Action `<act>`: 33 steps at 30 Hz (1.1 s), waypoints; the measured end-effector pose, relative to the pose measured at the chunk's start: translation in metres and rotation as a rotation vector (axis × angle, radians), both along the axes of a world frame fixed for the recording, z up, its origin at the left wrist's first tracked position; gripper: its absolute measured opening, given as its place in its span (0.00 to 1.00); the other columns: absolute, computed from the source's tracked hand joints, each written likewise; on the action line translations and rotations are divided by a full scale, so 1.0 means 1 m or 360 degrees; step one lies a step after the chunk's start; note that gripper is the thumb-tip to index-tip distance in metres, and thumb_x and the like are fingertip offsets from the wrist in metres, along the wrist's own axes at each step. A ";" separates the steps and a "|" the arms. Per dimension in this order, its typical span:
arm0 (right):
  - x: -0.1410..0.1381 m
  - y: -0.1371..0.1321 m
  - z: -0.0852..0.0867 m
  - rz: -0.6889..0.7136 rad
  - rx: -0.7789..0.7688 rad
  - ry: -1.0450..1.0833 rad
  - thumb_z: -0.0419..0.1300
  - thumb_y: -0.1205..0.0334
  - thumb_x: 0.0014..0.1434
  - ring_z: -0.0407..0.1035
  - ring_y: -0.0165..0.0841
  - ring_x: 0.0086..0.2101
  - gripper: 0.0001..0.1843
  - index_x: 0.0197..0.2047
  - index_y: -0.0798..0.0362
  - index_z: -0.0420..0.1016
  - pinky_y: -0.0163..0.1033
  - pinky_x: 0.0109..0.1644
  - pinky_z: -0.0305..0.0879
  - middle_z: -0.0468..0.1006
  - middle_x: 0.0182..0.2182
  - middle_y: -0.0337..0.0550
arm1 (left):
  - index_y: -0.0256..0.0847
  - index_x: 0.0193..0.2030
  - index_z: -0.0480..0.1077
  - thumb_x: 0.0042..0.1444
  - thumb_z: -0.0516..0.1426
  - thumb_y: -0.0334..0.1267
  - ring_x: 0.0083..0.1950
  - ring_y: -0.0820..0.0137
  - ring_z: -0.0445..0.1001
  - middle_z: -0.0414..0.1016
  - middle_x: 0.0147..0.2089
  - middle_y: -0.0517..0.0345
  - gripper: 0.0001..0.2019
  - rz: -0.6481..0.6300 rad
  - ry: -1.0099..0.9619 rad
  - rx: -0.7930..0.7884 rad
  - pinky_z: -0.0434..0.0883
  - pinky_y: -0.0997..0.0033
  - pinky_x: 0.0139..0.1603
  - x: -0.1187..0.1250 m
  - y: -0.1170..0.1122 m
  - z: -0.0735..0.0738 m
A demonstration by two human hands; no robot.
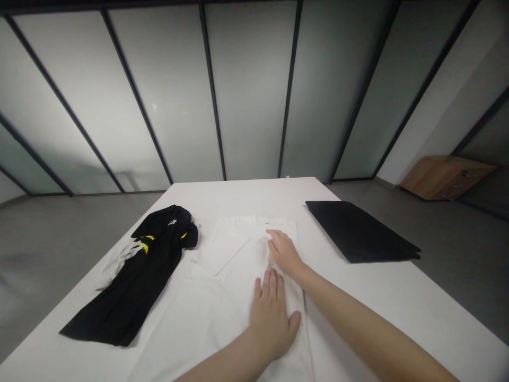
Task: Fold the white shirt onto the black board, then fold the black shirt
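A white shirt (222, 276) lies spread on the white table (397, 297), its sleeve folded across the front. My left hand (272, 313) lies flat on the shirt's middle, fingers stretched out and together, pressing the cloth down. My right hand (283, 250) rests a little farther up, palm down on the shirt near the collar, fingers extended. Neither hand holds anything.
A black garment with yellow and white markings (139, 276) lies to the left of the white shirt. A flat black board (360, 236) sits at the right of the table, overhanging the edge. Frosted glass panels stand behind; a wooden cabinet (445, 178) is on the floor far right.
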State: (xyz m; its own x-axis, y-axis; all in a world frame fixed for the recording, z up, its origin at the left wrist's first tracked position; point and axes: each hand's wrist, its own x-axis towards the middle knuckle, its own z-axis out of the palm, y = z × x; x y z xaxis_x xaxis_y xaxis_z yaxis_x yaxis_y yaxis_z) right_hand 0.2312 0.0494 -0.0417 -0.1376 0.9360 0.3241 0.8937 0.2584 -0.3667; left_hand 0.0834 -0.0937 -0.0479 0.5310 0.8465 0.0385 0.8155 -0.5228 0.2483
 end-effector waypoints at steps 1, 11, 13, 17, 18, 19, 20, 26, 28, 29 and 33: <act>-0.004 -0.009 -0.003 -0.0068 -0.0056 -0.0072 0.46 0.62 0.72 0.64 0.43 0.66 0.29 0.72 0.59 0.67 0.47 0.73 0.55 0.72 0.67 0.57 | 0.26 0.80 0.50 0.71 0.41 0.65 0.83 0.44 0.44 0.46 0.82 0.33 0.46 0.0020 -0.0015 0.0028 0.47 0.38 0.80 0.001 0.000 -0.003; -0.018 -0.037 -0.006 -0.0264 -0.0461 -0.0397 0.48 0.52 0.74 0.45 0.56 0.75 0.37 0.79 0.62 0.55 0.58 0.76 0.39 0.51 0.78 0.60 | 0.31 0.75 0.64 0.72 0.43 0.62 0.79 0.43 0.55 0.61 0.77 0.35 0.40 0.0069 0.0062 0.0053 0.53 0.37 0.78 0.001 -0.006 0.001; -0.020 -0.031 -0.005 -0.0268 -0.0476 -0.0407 0.46 0.53 0.74 0.44 0.55 0.76 0.36 0.79 0.62 0.54 0.58 0.77 0.39 0.50 0.78 0.58 | 0.31 0.77 0.61 0.72 0.42 0.63 0.81 0.42 0.51 0.57 0.79 0.35 0.41 0.0040 0.0107 -0.0039 0.52 0.35 0.78 0.000 -0.006 0.009; -0.019 -0.008 -0.004 -0.0258 -0.0492 -0.0416 0.43 0.54 0.75 0.44 0.54 0.76 0.36 0.80 0.62 0.52 0.56 0.77 0.39 0.50 0.79 0.57 | 0.32 0.81 0.53 0.71 0.43 0.63 0.82 0.40 0.45 0.48 0.81 0.34 0.43 -0.0003 0.0192 -0.0186 0.48 0.31 0.78 0.001 0.000 0.024; -0.018 -0.001 -0.003 -0.0253 -0.0492 -0.0420 0.43 0.54 0.75 0.44 0.53 0.76 0.36 0.80 0.63 0.52 0.56 0.77 0.39 0.49 0.79 0.56 | 0.32 0.81 0.51 0.71 0.44 0.63 0.82 0.40 0.44 0.46 0.82 0.34 0.43 -0.0002 0.0206 -0.0206 0.48 0.31 0.78 0.002 0.002 0.026; -0.018 0.006 -0.003 -0.0247 -0.0491 -0.0424 0.42 0.54 0.75 0.44 0.53 0.76 0.36 0.80 0.63 0.52 0.56 0.77 0.39 0.49 0.79 0.56 | 0.32 0.81 0.50 0.71 0.44 0.63 0.82 0.40 0.43 0.45 0.82 0.34 0.43 0.0001 0.0213 -0.0217 0.47 0.31 0.78 0.003 0.004 0.028; -0.017 0.014 -0.002 -0.0241 -0.0490 -0.0425 0.42 0.54 0.75 0.44 0.52 0.76 0.36 0.80 0.63 0.52 0.56 0.77 0.39 0.49 0.79 0.56 | 0.32 0.81 0.49 0.70 0.44 0.64 0.82 0.40 0.42 0.43 0.82 0.34 0.44 0.0003 0.0213 -0.0222 0.46 0.31 0.78 0.004 0.006 0.029; -0.010 0.058 0.001 -0.0227 -0.0481 -0.0415 0.41 0.54 0.75 0.43 0.49 0.76 0.35 0.80 0.60 0.51 0.54 0.77 0.39 0.49 0.79 0.54 | 0.33 0.82 0.46 0.72 0.41 0.63 0.83 0.39 0.38 0.39 0.83 0.35 0.43 -0.0020 0.0130 -0.0254 0.45 0.32 0.79 0.007 0.009 0.025; -0.006 0.071 0.002 -0.0218 -0.0477 -0.0416 0.41 0.55 0.75 0.43 0.49 0.76 0.35 0.80 0.59 0.51 0.55 0.77 0.39 0.49 0.79 0.54 | 0.33 0.82 0.46 0.72 0.40 0.63 0.83 0.39 0.37 0.39 0.83 0.35 0.43 -0.0028 0.0097 -0.0255 0.45 0.32 0.79 0.005 0.008 0.023; -0.005 0.077 0.002 -0.0214 -0.0476 -0.0418 0.41 0.55 0.75 0.43 0.48 0.76 0.35 0.80 0.59 0.51 0.55 0.77 0.39 0.49 0.79 0.54 | 0.33 0.82 0.45 0.72 0.40 0.64 0.83 0.39 0.37 0.39 0.83 0.35 0.43 -0.0033 0.0079 -0.0258 0.45 0.32 0.79 0.005 0.007 0.023; 0.000 0.093 0.003 -0.0204 -0.0457 -0.0421 0.41 0.56 0.75 0.44 0.48 0.76 0.35 0.80 0.60 0.52 0.55 0.76 0.41 0.50 0.79 0.55 | 0.34 0.83 0.44 0.72 0.41 0.63 0.83 0.39 0.36 0.38 0.83 0.36 0.43 -0.0034 0.0030 -0.0238 0.43 0.32 0.79 0.002 0.003 0.020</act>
State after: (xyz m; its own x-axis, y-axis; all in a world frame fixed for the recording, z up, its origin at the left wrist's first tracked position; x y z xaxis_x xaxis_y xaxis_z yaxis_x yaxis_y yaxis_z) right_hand 0.2314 0.1420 -0.0390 -0.0573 0.9982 0.0163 0.9852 0.0592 -0.1608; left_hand 0.0857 -0.0902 -0.0282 0.5484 0.8305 -0.0977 0.8099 -0.4984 0.3093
